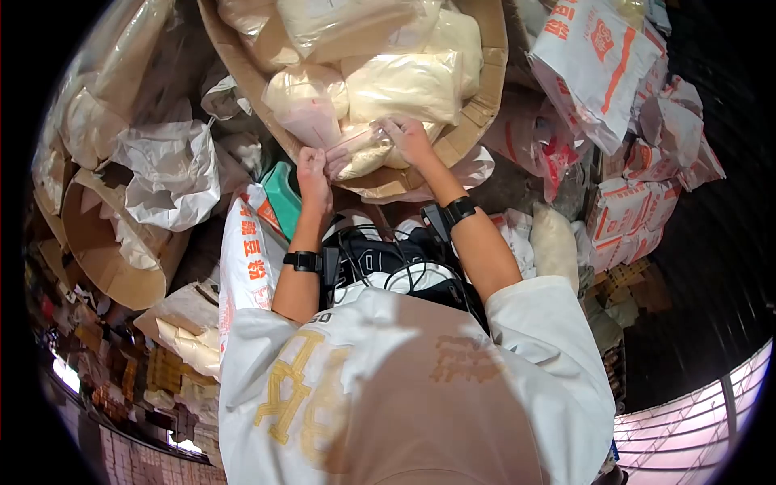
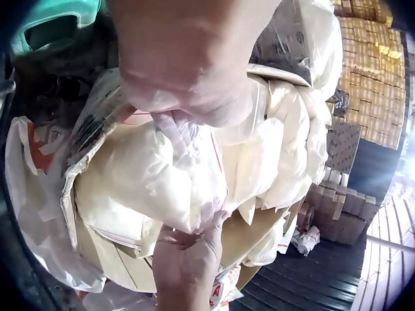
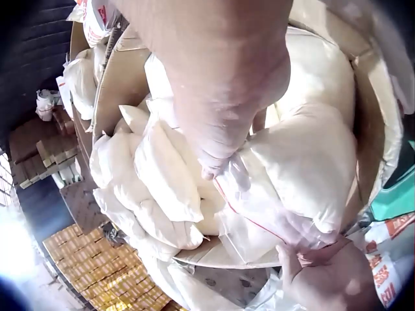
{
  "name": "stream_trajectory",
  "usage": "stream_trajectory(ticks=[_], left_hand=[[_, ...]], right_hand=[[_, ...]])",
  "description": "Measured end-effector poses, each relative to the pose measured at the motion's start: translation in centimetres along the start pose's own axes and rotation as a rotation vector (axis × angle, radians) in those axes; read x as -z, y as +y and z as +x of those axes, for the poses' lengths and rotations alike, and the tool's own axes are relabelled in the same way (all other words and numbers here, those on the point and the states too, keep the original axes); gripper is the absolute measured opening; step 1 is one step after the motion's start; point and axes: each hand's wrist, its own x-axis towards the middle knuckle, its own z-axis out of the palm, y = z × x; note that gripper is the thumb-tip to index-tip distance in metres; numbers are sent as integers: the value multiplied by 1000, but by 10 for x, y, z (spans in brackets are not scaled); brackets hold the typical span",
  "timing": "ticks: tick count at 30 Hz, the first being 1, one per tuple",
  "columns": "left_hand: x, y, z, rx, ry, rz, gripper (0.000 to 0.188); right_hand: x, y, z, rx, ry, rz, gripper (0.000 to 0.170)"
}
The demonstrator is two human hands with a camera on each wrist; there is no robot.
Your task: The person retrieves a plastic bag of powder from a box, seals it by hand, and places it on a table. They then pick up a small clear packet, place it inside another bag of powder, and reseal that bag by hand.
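A clear plastic bag of pale powder [image 1: 361,158] lies at the near side of a round cardboard drum [image 1: 487,113]. The left hand [image 1: 315,174] pinches one end of the bag's top edge, which has a red line along it. At the other end, the right hand [image 1: 409,139] pinches the same edge between thumb and fingers. The edge is stretched between both hands, as the right wrist view also shows with the bag [image 3: 305,172] bulging beside it. In the left wrist view the bag [image 2: 152,175] hangs below the left hand [image 2: 188,91].
More filled clear bags [image 1: 404,85] are piled in the drum. A green plastic item [image 1: 280,199] and a white printed sack [image 1: 246,259] stand by the left arm. Printed sacks [image 1: 598,65] are heaped at the right, and another cardboard drum [image 1: 145,279] tilts at the left.
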Motion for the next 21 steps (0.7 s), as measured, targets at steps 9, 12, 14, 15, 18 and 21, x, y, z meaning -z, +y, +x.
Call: stream_trajectory(ticks=[9, 12, 14, 15, 18, 21], left_hand=[[0, 3, 0, 2, 7, -51, 10], [7, 3, -1, -22, -22, 113, 8], [18, 2, 3, 4, -44, 196, 9], [21, 4, 4, 18, -55, 239, 9], [24, 1, 7, 27, -20, 204, 9], [21, -2, 8, -46, -3, 190, 9]], right_hand=[[-16, -4, -5, -88, 319, -123, 28], [-12, -7, -6, -75, 349, -212, 31], [-3, 4, -1, -124, 298, -134, 35], [-1, 6, -1, -109, 293, -152, 34], [0, 6, 0, -75, 286, -212, 34], [-2, 2, 1, -78, 301, -309, 34]])
